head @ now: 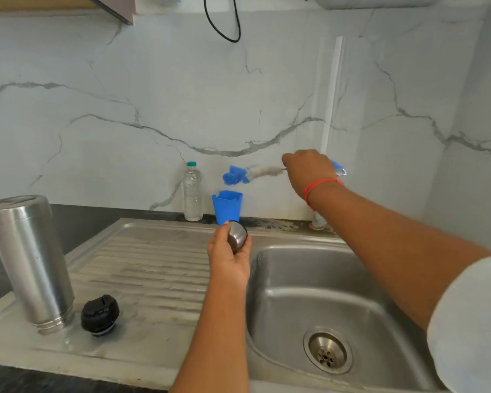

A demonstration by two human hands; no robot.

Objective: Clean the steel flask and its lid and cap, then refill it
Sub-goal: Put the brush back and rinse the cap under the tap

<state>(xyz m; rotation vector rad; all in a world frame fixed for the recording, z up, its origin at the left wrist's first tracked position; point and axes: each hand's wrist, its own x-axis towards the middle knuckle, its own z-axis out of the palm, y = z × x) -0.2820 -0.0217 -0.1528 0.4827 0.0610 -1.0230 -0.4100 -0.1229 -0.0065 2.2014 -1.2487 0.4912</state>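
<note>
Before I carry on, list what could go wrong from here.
The steel flask stands mouth-down on the drainboard; a bump could topple it onto the black lid.
The brush in the right hand points toward the plastic bottle and may knock it over.
The left hand holds the steel cap beside the sink; it could slip in.

Home kitchen: steel sink (309, 282) with ribbed drainboard (153, 268) at 6 o'clock, marble-look backsplash (182, 95) at 12, dark worktop (77, 215).
</note>
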